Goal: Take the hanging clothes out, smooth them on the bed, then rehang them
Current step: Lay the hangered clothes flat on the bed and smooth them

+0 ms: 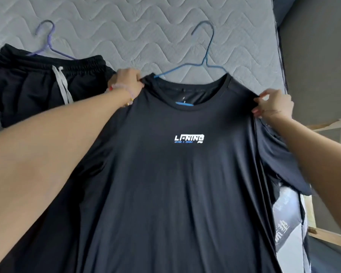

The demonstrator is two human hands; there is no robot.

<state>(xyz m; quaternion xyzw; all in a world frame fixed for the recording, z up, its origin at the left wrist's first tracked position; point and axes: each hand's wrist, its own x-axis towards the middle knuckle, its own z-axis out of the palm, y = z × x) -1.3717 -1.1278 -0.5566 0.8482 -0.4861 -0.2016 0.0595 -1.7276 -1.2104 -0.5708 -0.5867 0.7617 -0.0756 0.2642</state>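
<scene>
A black T-shirt (185, 184) with a white and blue chest logo lies front up on the grey quilted mattress (136, 32). A blue wire hanger (206, 56) sits inside its collar, hook pointing away from me. My left hand (126, 81) pinches the shirt's left shoulder beside the collar. My right hand (274, 104) pinches the right shoulder seam. To the left lie black shorts (37, 85) with a grey drawstring on a purple hanger (47, 39).
The mattress edge runs down the right side, with a dark grey wall or floor (319, 66) beyond it. A white printed bag or wrapper (285, 223) and a wooden frame piece (323, 233) sit at the lower right, beside the bed.
</scene>
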